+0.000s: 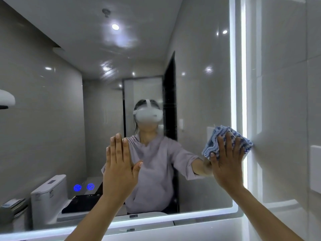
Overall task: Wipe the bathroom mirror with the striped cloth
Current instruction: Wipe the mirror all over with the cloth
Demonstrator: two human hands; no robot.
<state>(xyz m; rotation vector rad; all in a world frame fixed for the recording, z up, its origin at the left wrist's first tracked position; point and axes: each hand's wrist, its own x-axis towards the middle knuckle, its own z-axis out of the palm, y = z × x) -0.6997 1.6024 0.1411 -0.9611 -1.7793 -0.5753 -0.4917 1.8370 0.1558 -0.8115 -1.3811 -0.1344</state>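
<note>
The bathroom mirror (52, 119) fills most of the view, with a lit strip along its right and bottom edges. My right hand (225, 164) presses a folded blue-and-white striped cloth (214, 142) flat against the glass at the mirror's right edge, about mid-height. The fingers are spread over the cloth and cover its middle. My left hand (119, 166) lies flat on the glass near the middle, fingers straight and together, holding nothing. Faint streaks show on the glass near the top centre.
A grey tiled wall (286, 101) adjoins the mirror on the right, with a white plate (315, 169) on it. Two blue touch icons (83, 187) glow in the lower glass. The reflection shows a person, a toilet (48, 197) and a dark doorway.
</note>
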